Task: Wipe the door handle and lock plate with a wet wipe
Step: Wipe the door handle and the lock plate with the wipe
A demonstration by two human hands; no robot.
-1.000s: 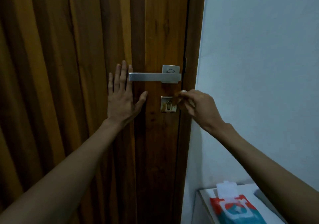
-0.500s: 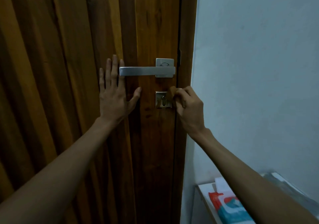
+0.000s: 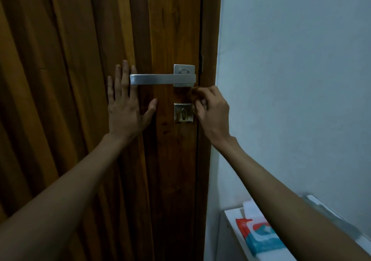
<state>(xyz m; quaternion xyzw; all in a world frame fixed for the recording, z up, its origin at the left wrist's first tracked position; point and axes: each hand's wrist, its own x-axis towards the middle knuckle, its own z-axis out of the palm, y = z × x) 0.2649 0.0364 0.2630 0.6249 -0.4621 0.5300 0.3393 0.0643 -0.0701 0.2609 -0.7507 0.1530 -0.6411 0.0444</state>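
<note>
Left hand (image 3: pixel 124 110): open, flat on the wooden door (image 3: pixel 60 100), fingers spread beside the tip of the door handle (image 3: pixel 160 79).
Right hand (image 3: pixel 212 112): fingers curled at the right edge of the lock plate (image 3: pixel 183 113); what they grip is unclear.

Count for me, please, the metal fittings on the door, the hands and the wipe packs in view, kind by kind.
Metal door fittings: 2 (door handle, lock plate)
Hands: 2 (left hand, right hand)
Wipe packs: 1 (wipe pack)
Total: 5
</note>
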